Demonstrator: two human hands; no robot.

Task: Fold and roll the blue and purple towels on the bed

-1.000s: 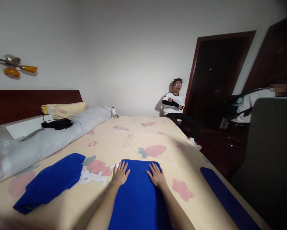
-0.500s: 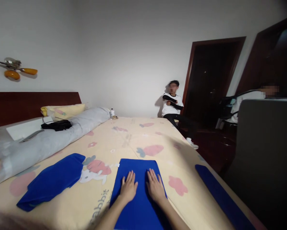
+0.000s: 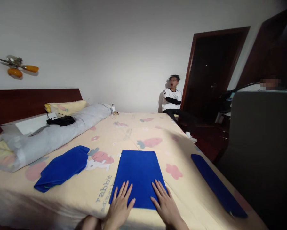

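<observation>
A blue cloth (image 3: 139, 174), folded into a flat rectangle, lies on the bed's yellow patterned sheet (image 3: 133, 134) in front of me. My left hand (image 3: 120, 206) rests flat on its near left corner, fingers stretched out. My right hand (image 3: 164, 204) lies flat on the near right corner, fingers spread. Neither hand holds anything. A second blue cloth (image 3: 61, 167), loosely folded, lies to the left. A third blue piece (image 3: 217, 185), long and narrow, lies along the bed's right edge.
A grey rolled quilt (image 3: 54, 135) with a black pouch (image 3: 60, 120) lies by the dark headboard (image 3: 25, 102). One person (image 3: 173, 103) sits against the far wall beside a dark door (image 3: 212, 73). Another person (image 3: 268, 84) is behind a grey panel (image 3: 263, 143) at right.
Both hands slid back along the blue cloth from its far edge to its near edge, staying flat. The view shifted back and the whole cloth now shows.
</observation>
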